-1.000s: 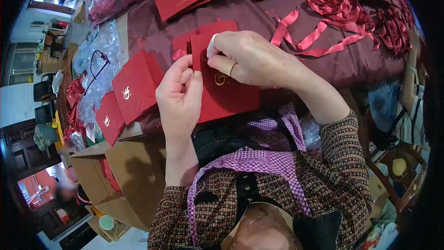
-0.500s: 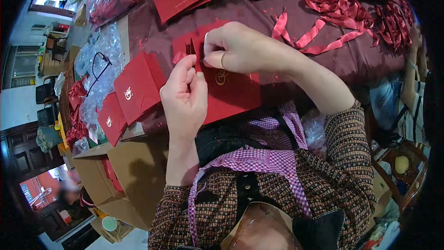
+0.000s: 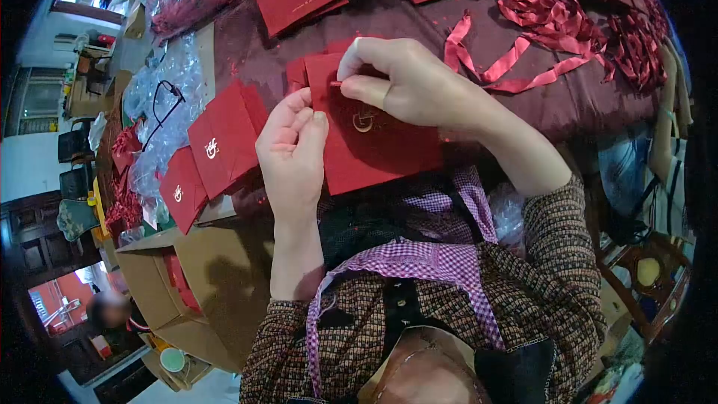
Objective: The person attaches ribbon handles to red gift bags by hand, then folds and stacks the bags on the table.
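Head view: left hand (image 3: 290, 148) tight on one red bag (image 3: 393, 153), right hand (image 3: 407, 82) tight on one red strip (image 3: 336, 84)

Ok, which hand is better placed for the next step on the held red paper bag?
Probably the right hand, apparently pinching a thin red strip above the gold emblem, while the left hand steadies the bag by its left edge.

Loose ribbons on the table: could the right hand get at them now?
Probably yes: only cloth lies between the right hand and the ribbons, though that hand's busy at the red bag.
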A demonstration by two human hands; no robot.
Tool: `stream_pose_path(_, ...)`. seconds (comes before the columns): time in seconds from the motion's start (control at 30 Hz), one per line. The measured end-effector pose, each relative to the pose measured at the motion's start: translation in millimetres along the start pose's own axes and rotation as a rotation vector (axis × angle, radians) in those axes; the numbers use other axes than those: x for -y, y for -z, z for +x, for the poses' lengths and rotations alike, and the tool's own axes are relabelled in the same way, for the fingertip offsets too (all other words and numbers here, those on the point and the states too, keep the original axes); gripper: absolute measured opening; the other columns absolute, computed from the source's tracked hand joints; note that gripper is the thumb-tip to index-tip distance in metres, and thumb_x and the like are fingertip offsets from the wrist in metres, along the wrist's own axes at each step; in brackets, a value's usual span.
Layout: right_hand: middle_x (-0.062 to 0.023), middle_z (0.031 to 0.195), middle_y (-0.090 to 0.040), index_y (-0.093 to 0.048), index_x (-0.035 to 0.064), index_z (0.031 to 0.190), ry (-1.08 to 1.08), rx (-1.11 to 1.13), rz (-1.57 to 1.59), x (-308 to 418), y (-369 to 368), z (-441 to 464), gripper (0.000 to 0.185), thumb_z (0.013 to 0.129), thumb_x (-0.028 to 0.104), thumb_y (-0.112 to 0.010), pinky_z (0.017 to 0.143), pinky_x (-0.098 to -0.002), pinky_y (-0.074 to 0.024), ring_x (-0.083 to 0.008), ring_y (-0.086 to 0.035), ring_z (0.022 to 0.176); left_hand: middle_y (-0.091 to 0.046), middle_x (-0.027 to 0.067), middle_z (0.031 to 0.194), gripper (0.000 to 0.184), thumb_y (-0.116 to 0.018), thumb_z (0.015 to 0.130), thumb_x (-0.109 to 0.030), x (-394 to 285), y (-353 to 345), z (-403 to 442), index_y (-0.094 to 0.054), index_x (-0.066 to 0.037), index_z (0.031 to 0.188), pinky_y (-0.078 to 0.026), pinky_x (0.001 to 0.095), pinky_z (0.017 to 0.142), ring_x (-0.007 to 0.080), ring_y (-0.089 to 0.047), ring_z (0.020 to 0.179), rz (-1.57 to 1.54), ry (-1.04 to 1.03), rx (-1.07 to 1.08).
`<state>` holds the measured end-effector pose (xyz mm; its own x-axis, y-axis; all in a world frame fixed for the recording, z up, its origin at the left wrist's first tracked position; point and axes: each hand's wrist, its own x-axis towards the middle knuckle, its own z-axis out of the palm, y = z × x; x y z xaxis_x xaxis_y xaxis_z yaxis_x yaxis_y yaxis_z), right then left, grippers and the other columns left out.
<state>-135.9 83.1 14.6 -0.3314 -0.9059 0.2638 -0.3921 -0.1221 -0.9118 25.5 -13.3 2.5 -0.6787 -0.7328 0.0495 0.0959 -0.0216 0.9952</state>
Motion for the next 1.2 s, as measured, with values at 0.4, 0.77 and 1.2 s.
stream_pose_path(0.4,-0.0025,0.089,-0.062,-0.058,-0.0025,0.097,-0.073,-0.047,0.249,-20.9,-10.7,-16.3,0.013,0.086,0.003,-0.062,0.079,-0.0244,-0.0473,-0.0091,-0.057,0.085,-0.064,0.0075,0.097,0.028,-0.055,0.082,0.007,4.1,6.1,3.4,-0.057,0.008,0.11,-0.046,0.0215,0.08,0.0096,-0.058,0.085,-0.192,0.137,-0.006)
stream_pose_path(0.77,-0.0057,0.088,-0.068,-0.064,-0.0031,0.095,-0.148,-0.162,0.25,-15.9,-21.8,-15.7,0.013,0.084,0.004,-0.066,0.074,-0.0254,-0.0497,-0.0096,-0.061,0.081,-0.064,0.0096,0.101,0.03,-0.053,0.082,0.009,4.9,5.9,0.7,-0.058,0.009,0.112,-0.047,0.0229,0.082,0.0105,-0.059,0.088,-0.219,0.134,0.018)
stream_pose_path(1.2,-0.0095,0.081,-0.066,-0.064,-0.0024,0.089,0.002,-0.201,0.03,-9.8,-25.8,-13.2,0.011,0.08,0.002,-0.067,0.068,-0.0272,-0.0504,-0.0147,-0.064,0.077,-0.062,0.0051,0.098,0.034,-0.056,0.083,0.009,3.7,1.9,-6.6,-0.057,0.007,0.117,-0.045,0.0202,0.077,0.0079,-0.056,0.084,-0.118,0.035,0.014)
